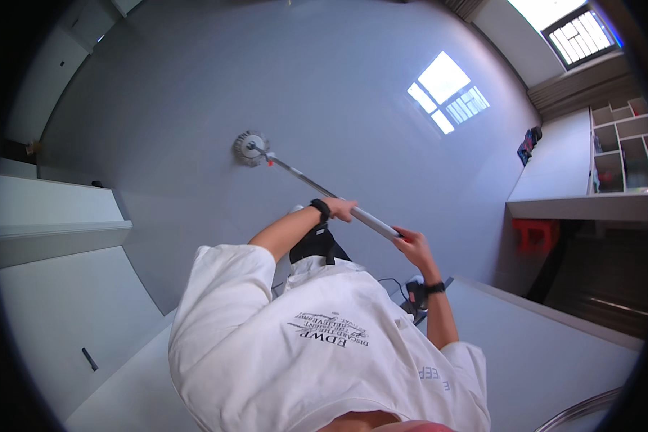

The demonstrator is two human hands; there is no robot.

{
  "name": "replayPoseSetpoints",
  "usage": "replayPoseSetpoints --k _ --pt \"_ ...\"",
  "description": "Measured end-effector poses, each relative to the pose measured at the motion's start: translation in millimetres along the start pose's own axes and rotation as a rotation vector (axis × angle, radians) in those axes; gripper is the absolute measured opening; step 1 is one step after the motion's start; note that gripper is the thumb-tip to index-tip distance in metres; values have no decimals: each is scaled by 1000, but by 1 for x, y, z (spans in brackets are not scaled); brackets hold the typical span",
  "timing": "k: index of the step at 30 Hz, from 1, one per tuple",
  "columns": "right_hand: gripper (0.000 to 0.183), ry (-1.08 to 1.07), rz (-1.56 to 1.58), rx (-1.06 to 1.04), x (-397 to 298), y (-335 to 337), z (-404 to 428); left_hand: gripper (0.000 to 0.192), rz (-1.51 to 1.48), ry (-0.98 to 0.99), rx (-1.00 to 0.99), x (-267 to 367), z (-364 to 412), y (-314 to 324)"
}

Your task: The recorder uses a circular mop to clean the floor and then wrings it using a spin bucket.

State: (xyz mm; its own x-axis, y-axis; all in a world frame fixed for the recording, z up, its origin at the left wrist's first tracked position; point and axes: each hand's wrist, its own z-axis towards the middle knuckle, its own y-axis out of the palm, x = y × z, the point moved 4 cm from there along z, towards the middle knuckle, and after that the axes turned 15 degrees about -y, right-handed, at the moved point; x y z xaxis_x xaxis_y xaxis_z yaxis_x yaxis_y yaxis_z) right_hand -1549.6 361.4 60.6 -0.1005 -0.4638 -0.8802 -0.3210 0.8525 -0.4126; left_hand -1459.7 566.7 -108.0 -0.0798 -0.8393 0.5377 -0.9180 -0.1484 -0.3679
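Observation:
A round mop head (251, 148) with a light fringe lies on the smooth grey floor (183, 92), ahead and to the left. From it a metal mop pole (316, 186) runs back towards me, slanting down to the right. My left hand (341, 209), with a black band at the wrist, is closed around the pole's middle part. Near the pole's upper end, my right hand (412, 244) grips it, a dark band on that wrist too. A small red piece (270, 162) sits on the pole close to the mop head.
White cabinets (59, 202) line the left side. At the right stand a white desk (556, 156) with shelves and a red plastic stool (535, 234) under it. A dark device with a cable (416, 294) is beside my right forearm. Window light reflects off the floor.

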Motion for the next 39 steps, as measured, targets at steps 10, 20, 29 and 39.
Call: replayPoseSetpoints --k 10,20,29,39 --pt "19 281 -171 574 25 -107 -307 87 45 207 -711 229 -23 188" --pt "15 70 96 698 78 -126 -318 62 -305 131 -533 260 -15 223" --pt "19 -214 26 536 230 -97 -281 61 -463 -145 -142 210 78 273" --pt "45 -377 -147 -162 337 133 -93 74 -350 -559 402 -35 152 277"
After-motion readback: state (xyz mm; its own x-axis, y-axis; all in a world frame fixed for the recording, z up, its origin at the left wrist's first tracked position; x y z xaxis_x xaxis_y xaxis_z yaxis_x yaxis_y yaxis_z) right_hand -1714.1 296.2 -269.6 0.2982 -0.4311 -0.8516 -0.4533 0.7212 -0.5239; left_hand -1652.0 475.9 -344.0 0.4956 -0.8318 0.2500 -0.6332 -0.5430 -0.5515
